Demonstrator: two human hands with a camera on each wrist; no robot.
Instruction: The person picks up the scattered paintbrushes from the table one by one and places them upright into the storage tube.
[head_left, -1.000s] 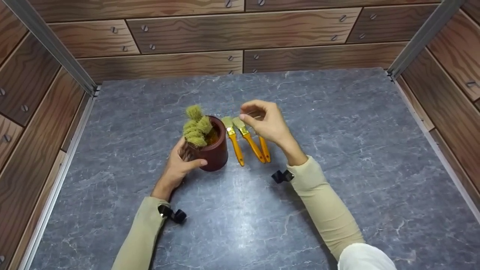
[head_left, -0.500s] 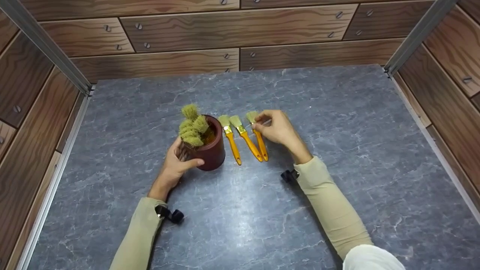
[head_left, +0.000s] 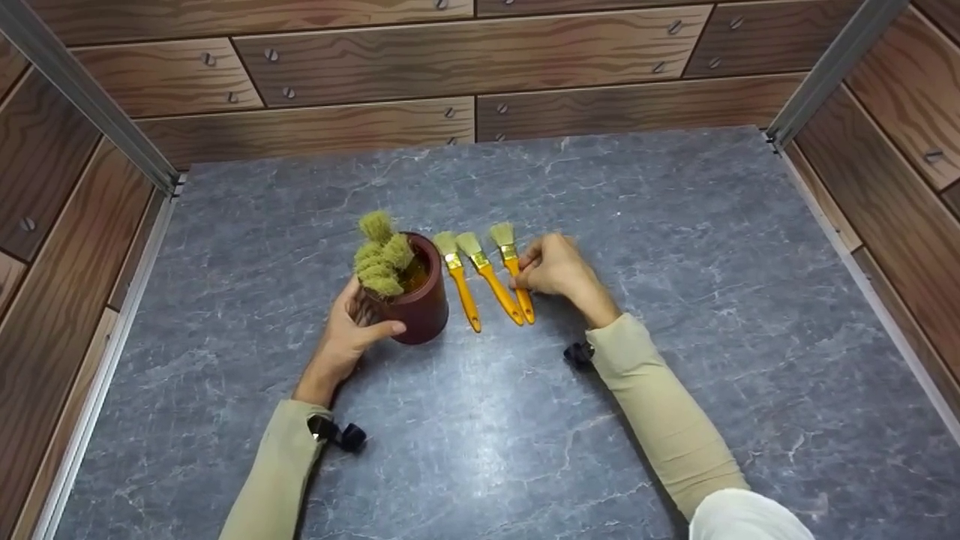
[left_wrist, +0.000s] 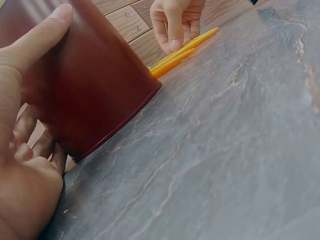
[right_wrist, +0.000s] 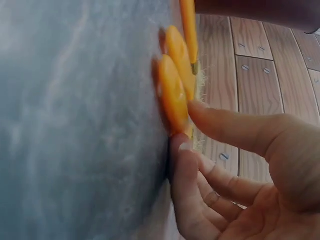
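Note:
A dark red round cup (head_left: 426, 316) stands on the table, with several pale-bristled brushes (head_left: 384, 261) sticking up out of it. My left hand (head_left: 339, 343) grips its side, thumb in front and fingers behind. To the right of the cup lie three flat paintbrushes with orange handles, bristles away from me: a left paintbrush (head_left: 462, 289), a middle paintbrush (head_left: 496, 283) and a right paintbrush (head_left: 504, 236). My right hand (head_left: 561, 267) pinches the right one's handle between thumb and index finger, as the right wrist view shows. That handle's end touches or nearly touches the middle brush's.
The grey marbled table (head_left: 480, 420) spreads around the cup and brushes. Wood-patterned walls (head_left: 360, 71) close off the back and both sides, with metal posts (head_left: 832, 75) at the corners. Dark wrist cameras (head_left: 350, 436) sit at both sleeves.
My right hand has moved from above the brushes' bristles, first right, then down toward me onto the right paintbrush's handle. My left hand keeps its grip on the cup. The view shifted slightly.

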